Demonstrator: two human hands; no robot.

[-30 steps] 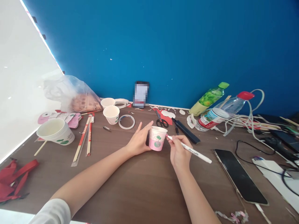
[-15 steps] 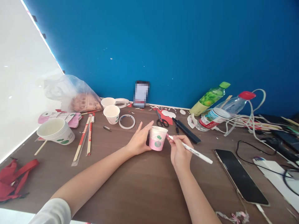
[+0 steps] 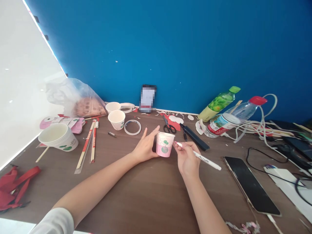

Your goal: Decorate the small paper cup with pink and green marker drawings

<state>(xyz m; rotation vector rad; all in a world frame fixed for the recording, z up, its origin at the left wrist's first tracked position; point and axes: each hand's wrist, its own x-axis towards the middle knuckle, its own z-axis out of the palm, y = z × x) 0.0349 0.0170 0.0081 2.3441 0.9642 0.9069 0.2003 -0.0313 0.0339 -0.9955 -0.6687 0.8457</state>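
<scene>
A paper cup (image 3: pixel 165 145), white above and painted pink on its lower part with a green plant print, is held nearly upright over the table. My left hand (image 3: pixel 145 147) grips it from the left side, thumb low and fingers behind it. In my right hand (image 3: pixel 187 159) is a white acrylic marker (image 3: pixel 207 160), pinched near its pink tip. That tip is at the cup's right side; whether it touches cannot be made out. Scissors (image 3: pixel 168 126) with black handles lie just behind the cup on a piece of red paper (image 3: pixel 175 125).
Further left are a paper cup (image 3: pixel 116 119), a tape roll (image 3: pixel 132 127), wrapped chopsticks (image 3: pixel 85 146) and stacked cups (image 3: pixel 57 136). On the right lie a black phone (image 3: pixel 251 185), a black box cutter-like object (image 3: pixel 196 138) and two bottles, one green-capped (image 3: pixel 218 103), one red-capped (image 3: pixel 224 122).
My right hand and the marker have shifted very slightly left. The cup and my left hand stay almost where they were.
</scene>
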